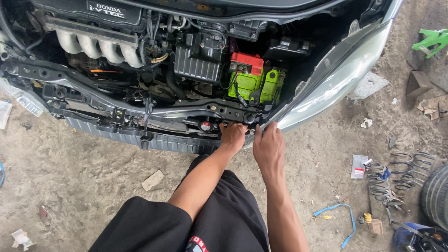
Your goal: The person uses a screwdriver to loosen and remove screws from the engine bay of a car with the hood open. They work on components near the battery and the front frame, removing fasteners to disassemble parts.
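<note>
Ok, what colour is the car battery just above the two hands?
Bright lime green with a red top cover; the car battery shows clearly in the head view.

Both hands, left hand (pixel 232 135) and right hand (pixel 269 147), press the car's front crossmember (pixel 140 112).

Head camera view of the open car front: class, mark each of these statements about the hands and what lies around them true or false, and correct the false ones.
1. Both hands rest on the front crossmember. True: the left hand and right hand touch the front crossmember near the headlight.
2. The battery is blue. False: the battery is bright green with a red top.
3. Coil springs lie on the ground to the person's right. True: the coil springs lie there.
4. The right hand holds a wrench. False: no tool shows in either hand.
5. The blue strap hangs from the engine. False: the blue strap lies on the ground.
</note>
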